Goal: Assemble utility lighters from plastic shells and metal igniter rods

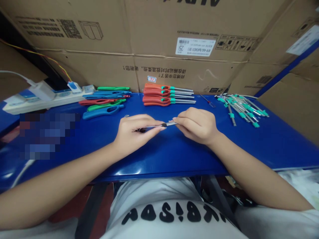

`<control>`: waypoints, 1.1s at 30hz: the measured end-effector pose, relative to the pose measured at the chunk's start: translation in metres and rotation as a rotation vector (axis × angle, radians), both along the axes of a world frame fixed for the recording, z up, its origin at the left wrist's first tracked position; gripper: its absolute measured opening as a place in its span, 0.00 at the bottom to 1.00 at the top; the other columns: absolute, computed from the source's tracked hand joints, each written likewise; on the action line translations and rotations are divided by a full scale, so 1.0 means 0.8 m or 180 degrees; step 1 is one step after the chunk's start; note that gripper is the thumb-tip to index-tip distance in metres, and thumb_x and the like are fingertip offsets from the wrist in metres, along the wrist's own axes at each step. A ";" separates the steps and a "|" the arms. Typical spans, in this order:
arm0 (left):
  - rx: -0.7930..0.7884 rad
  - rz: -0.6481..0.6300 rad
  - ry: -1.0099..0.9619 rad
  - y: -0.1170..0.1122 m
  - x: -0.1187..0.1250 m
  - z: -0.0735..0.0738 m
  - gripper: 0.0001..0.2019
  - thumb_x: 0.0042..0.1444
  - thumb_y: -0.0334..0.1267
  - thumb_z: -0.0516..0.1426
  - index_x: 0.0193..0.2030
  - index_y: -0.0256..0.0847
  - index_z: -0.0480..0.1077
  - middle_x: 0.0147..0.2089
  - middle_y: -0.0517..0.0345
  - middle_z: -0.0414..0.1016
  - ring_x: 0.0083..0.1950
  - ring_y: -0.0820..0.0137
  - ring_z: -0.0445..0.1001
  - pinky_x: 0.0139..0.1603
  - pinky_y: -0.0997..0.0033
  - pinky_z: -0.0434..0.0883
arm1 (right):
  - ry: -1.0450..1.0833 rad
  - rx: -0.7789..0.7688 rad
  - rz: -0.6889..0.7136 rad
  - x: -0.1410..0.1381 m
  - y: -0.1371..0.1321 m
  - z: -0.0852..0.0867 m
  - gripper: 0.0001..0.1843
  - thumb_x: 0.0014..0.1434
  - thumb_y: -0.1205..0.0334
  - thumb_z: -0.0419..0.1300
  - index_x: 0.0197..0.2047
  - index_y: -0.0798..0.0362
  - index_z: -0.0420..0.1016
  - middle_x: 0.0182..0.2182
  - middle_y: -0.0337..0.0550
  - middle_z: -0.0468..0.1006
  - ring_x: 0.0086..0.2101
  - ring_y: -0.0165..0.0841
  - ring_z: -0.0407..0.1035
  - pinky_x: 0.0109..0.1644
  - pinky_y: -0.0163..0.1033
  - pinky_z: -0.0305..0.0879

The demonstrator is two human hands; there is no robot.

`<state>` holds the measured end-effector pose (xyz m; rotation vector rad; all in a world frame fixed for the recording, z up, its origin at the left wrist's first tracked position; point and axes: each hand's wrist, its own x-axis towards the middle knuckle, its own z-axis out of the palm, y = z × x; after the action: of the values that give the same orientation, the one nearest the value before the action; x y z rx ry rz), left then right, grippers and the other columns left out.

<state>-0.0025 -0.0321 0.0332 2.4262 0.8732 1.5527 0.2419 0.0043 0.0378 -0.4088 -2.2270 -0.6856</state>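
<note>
holding the slim metal part (170,123) at frame centre over the bench (159,159), the left hand (136,131) pinches its black collar and the right hand (196,125) grasps its silver portion, likely to steady it from both sides.

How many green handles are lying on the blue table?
2 visible: one green handle at the back of the row, the other toward the front, between a red handle and the front blue handle. Others may be hidden.

Slim silver rod (171,123) (black-ended), crosswise
</note>
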 end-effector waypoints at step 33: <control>0.1088 0.0177 0.0557 0.000 -0.012 0.000 0.05 0.60 0.34 0.66 0.42 0.42 0.79 0.36 0.58 0.85 0.32 0.74 0.82 0.35 0.79 0.76 | -0.0094 -0.0233 0.0235 -0.007 -0.008 0.002 0.08 0.68 0.64 0.59 0.49 0.56 0.73 0.38 0.49 0.83 0.37 0.33 0.78 0.36 0.34 0.72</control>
<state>-0.0120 -0.0318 0.0335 2.8347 0.7605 1.6459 0.2364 -0.0019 0.0397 -0.3530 -2.2884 -0.5761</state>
